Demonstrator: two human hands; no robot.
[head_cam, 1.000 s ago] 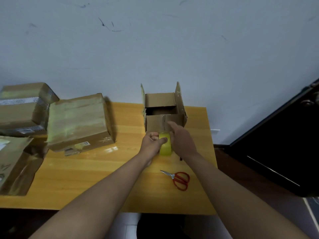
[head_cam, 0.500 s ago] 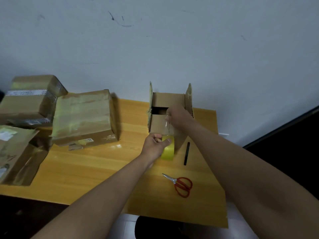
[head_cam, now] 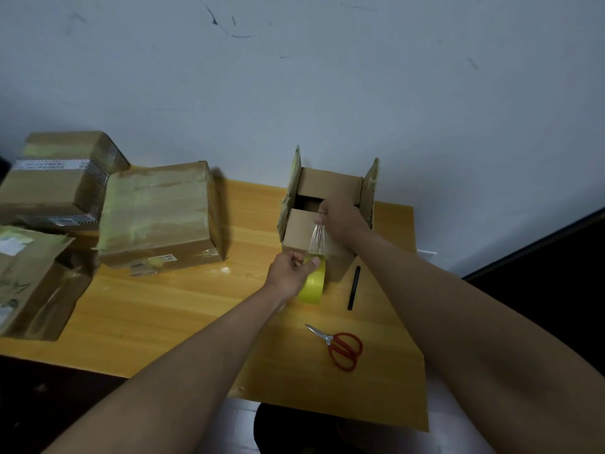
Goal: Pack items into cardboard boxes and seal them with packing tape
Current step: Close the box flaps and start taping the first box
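Clear tape (head_cam: pixel 317 239) runs taut from the yellow roll (head_cam: pixel 313 285), which our left hand (head_cam: pixel 289 273) grips just in front of the open cardboard box (head_cam: pixel 324 224), up to our right hand (head_cam: pixel 340 217) pinching its free end over the near flap. We judge the strip could twist, stick to itself or land crooked if our hands pull unevenly — the side flaps stand upright, so it may snag. Around it the wooden worktop (head_cam: pixel 163 306) carries red scissors (head_cam: pixel 340 348), a black pen (head_cam: pixel 353 287) and taped boxes (head_cam: pixel 157 214) at left, against a scuffed pale wall (head_cam: pixel 327 93).
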